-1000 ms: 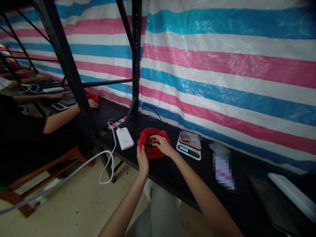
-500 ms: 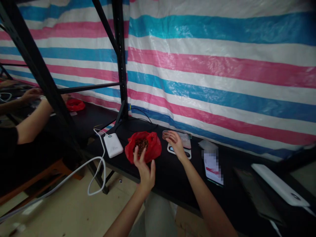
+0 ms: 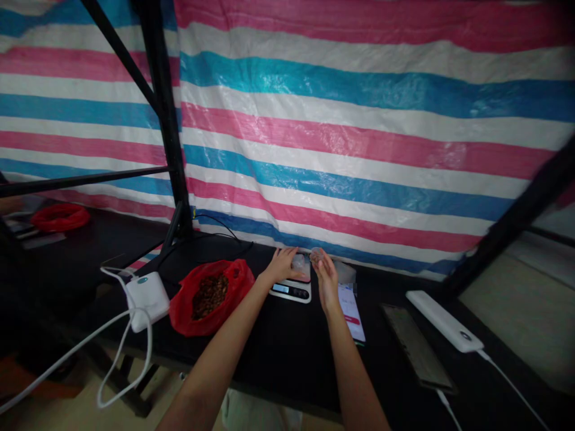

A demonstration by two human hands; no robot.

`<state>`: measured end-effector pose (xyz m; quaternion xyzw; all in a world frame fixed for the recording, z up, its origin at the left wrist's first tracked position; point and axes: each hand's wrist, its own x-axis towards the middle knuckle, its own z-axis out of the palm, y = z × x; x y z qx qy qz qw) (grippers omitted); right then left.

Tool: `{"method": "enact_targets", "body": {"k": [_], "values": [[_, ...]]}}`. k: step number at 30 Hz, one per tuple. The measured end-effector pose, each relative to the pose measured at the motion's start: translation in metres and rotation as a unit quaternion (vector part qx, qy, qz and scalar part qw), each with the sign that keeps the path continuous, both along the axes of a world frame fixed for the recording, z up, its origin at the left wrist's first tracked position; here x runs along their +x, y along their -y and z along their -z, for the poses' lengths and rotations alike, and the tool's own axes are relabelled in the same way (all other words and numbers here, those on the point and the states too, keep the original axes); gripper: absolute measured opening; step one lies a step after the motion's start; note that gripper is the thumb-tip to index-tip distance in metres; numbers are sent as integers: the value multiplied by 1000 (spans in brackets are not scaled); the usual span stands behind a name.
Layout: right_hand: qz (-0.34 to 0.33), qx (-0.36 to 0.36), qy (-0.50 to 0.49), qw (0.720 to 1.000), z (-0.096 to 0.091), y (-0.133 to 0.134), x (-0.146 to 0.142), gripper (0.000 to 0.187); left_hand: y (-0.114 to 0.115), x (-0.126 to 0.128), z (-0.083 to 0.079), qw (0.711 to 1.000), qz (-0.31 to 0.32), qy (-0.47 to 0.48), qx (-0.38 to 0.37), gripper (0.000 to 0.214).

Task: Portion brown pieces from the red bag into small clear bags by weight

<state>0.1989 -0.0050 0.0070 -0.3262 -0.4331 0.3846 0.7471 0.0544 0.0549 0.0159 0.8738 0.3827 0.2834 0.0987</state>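
Observation:
In the head view my right hand [image 3: 327,278] grips a small clear plastic cup [image 3: 316,256] with brown bits in it, raised just right of the scale. My left hand [image 3: 281,265] reaches over a white digital scale [image 3: 302,298] with a lit display. Its thumb and fingers curve around a crumpled clear plastic bag [image 3: 298,262] at the scale's pan; the exact contact is too small to make out. Left of my forearm, a red plastic bag [image 3: 185,311] stands open, holding many small brown pieces [image 3: 211,296] that look like dried spice or seeds.
A white power bank [image 3: 148,299] with a looping white cable lies at the left. To the right are a phone [image 3: 353,314], a dark flat device [image 3: 417,347] and a long white power bank [image 3: 442,320]. Black frame posts [image 3: 164,114] and a striped sheet [image 3: 336,137] stand behind.
My left hand has left the red bag and moved right to the scale. My right hand has shifted to the scale's right side with the cup. The view has turned right.

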Motion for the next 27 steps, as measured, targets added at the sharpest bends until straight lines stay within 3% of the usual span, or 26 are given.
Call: {"method": "enact_targets", "body": {"k": [5,11,15,18,27], "values": [[4,-15,-20,1000,9,-9,2,41,-8,8,7,999,48,11,16,63],[57,-31,-31,997,8,-11,7,34,-1,2,18,984,53,167,22,60],[63,-36,15,997,3,-8,9,35,7,2,11,935,31,342,-93,57],[49,-25,55,997,4,-9,8,37,12,5,4,890,52,401,-212,53],[62,36,106,992,-3,-2,2,32,28,7,-1,862,66,415,-283,53]]}}
